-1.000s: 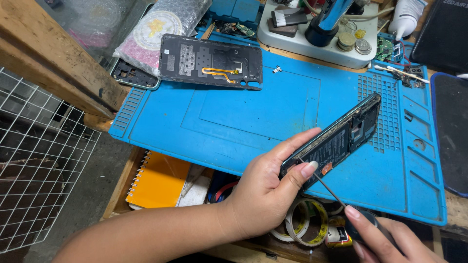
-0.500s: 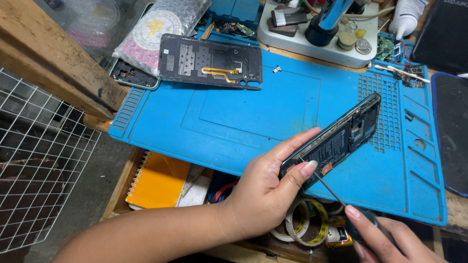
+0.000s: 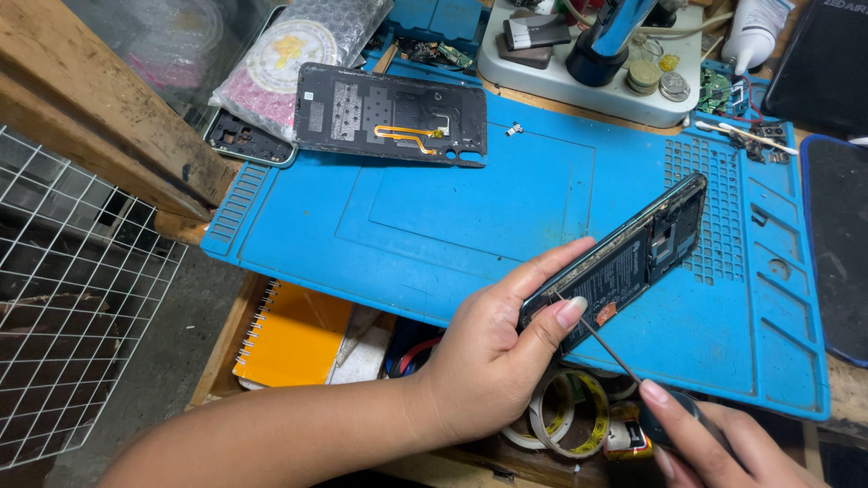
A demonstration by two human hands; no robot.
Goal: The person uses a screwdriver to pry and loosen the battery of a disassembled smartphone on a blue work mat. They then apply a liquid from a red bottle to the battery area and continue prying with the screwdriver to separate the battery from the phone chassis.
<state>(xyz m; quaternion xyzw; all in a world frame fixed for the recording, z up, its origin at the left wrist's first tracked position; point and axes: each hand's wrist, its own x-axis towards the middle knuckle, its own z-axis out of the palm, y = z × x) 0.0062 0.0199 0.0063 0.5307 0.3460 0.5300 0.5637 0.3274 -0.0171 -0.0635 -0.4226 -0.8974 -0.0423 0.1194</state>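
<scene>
My left hand grips the lower end of an opened black phone, tilted on its edge above the blue work mat, its insides facing me. My right hand, at the bottom right and partly cut off, holds a thin screwdriver whose tip touches the phone's lower end beside my left thumb. The phone's black back cover, with an orange flex strip, lies flat at the far side of the mat.
A white tool tray with small parts stands at the back. A bubble-wrap bag and another phone frame lie back left. An orange notebook and tape rolls sit below the mat. A wire grid fills the left.
</scene>
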